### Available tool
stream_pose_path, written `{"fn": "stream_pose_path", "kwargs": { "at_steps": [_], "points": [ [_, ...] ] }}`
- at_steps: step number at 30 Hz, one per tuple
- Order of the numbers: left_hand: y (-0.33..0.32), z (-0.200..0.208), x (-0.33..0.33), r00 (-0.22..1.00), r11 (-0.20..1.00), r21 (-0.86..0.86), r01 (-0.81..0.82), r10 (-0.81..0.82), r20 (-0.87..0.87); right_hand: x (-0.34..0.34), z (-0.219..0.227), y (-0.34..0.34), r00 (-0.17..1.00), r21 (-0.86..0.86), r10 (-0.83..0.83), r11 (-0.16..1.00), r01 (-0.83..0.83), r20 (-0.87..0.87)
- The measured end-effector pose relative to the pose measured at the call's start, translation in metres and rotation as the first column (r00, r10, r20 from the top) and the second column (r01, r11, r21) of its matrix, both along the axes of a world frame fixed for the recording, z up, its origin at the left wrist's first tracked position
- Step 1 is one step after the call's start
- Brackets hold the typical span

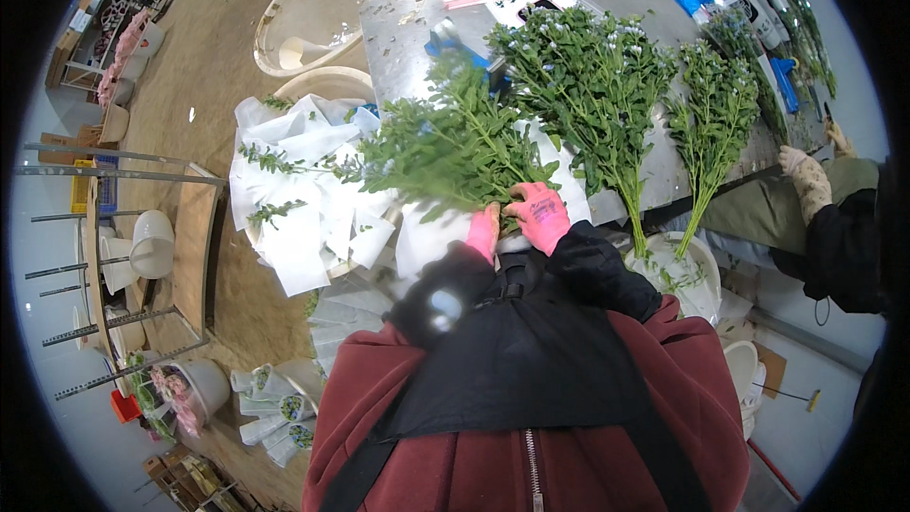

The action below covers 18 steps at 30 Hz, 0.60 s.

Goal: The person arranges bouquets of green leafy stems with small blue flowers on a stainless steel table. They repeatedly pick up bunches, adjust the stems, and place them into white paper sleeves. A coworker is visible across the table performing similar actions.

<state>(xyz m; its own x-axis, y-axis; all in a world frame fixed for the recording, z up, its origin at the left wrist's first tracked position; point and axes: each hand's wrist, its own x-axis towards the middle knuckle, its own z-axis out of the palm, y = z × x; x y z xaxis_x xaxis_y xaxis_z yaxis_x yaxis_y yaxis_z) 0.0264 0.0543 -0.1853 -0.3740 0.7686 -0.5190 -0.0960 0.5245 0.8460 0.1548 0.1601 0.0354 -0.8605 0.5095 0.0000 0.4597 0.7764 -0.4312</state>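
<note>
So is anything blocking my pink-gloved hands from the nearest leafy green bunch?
Nothing visible: the pink-gloved left hand and pink-gloved right hand are at the lower end of the leafy green bunch with pale blue flowers.

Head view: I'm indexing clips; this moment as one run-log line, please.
left hand, right hand: pink-gloved, at stems | leafy bunch: held, partly blurred | wide bunch, slim bunch: on table, stems past edge
</note>
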Motion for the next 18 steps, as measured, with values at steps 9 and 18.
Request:
{"fn": "stream_pose_path", "kwargs": {
  "at_steps": [9,18],
  "points": [
    [-0.006,0.035,0.001,0.952,0.995,0.082,0.05,-0.023,-0.304,-0.003,-0.003,0.009,0.992,-0.027,0.09,0.996,-0.088,0.085],
    [0.001,0.092,0.002,0.941,0.983,-0.135,0.127,-0.163,-0.297,0.002,-0.026,0.008,0.996,-0.003,0.016,1.0,-0.016,-0.088]
  ]
}}
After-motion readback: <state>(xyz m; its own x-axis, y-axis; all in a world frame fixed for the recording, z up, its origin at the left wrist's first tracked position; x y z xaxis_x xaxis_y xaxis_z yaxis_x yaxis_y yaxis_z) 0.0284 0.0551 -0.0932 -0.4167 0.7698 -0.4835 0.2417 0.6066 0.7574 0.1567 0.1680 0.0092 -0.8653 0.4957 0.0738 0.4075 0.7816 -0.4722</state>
